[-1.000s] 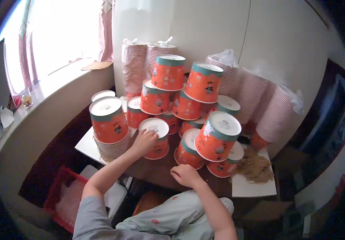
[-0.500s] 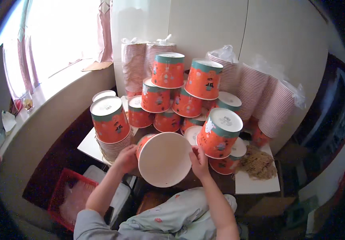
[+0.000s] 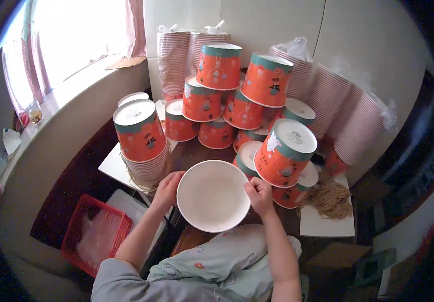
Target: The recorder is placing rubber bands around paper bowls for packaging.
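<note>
Between my hands is a large paper bucket (image 3: 214, 195), its white inside and round rim facing up toward me. My left hand (image 3: 168, 190) grips it at the left side; its fingertips are partly hidden behind the wall. On the opposite side my right hand (image 3: 259, 196) is closed at the rim, thumb near the edge. Just beyond stand orange paper buckets with green bands, turned upside down and piled up; the nearest upper one (image 3: 283, 156) is close to my right hand. Left of my left hand is a nested stack of buckets (image 3: 139, 132) with twine-like loops around its lower part.
Tall bagged stacks of nested buckets (image 3: 173, 63) line the wall. A heap of tan twine (image 3: 330, 200) lies on a white board (image 3: 327, 227) at the right. A red basket (image 3: 125, 231) with clear plastic stands low at the left. A windowsill (image 3: 71, 100) runs along the left.
The bucket in my hands has tipped so that its opening faces more upward. My right hand has closed more tightly at the rim. The view has tilted slightly downward.
</note>
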The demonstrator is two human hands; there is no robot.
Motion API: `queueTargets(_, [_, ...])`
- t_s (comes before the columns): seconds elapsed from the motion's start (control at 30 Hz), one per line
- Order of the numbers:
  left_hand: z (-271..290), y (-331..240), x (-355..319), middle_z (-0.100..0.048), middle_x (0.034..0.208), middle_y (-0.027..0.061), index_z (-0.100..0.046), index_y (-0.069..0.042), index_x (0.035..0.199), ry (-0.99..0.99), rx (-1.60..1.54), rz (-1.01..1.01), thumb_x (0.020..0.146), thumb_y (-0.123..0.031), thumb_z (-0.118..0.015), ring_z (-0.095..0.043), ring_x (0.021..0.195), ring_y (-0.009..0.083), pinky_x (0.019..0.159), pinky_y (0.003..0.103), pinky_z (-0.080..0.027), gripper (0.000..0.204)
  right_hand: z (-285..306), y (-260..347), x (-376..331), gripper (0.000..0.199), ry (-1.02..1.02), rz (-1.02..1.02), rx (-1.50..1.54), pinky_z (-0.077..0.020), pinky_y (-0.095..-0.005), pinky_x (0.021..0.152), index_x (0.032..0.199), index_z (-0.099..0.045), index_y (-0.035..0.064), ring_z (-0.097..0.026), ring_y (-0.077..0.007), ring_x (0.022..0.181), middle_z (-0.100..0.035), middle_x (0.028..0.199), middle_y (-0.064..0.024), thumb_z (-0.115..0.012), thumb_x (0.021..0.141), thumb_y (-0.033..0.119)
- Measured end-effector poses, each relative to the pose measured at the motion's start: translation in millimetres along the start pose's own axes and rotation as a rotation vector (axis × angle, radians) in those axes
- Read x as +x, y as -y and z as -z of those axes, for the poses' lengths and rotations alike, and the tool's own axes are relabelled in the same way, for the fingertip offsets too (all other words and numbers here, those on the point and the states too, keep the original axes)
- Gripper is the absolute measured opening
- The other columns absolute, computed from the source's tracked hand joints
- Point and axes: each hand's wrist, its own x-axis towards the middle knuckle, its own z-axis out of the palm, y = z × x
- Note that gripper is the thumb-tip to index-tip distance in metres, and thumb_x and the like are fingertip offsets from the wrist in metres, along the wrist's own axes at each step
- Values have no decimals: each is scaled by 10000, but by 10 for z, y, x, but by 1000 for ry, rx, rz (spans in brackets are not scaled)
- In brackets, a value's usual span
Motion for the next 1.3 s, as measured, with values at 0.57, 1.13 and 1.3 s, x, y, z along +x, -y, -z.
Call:
queueTargets(0.57, [-277, -348, 10, -603, 734, 121, -580, -37, 881, 71, 862, -275, 765, -200, -566, -592, 651, 208, 613, 301, -472, 200, -71, -19, -59, 256, 147, -103, -100, -359, -249, 430, 523, -496, 15, -441, -57, 466, -492, 471, -15, -582, 730, 137])
queueTargets(1.13, [-470, -312, 53, -591, 671, 100, -530, -75, 750, -21, 1199, -506, 710, -216, -551, -586, 595, 277, 533, 386, -471, 148, -105, 7, -93, 266, 170, -90, -73, -339, -244, 421, 526, -478, 14, -415, -44, 471, -469, 471, 1, -583, 733, 144])
queueTargets(1.3, [-436, -385, 129, -569, 658, 137, -494, -63, 794, 90, 1161, -368, 708, -224, -566, -565, 618, 331, 551, 420, -448, 196, -93, -2, -84, 261, 179, -121, -55, -337, -243, 426, 521, -471, 18, -410, -43, 475, -459, 468, 3, -582, 729, 131])
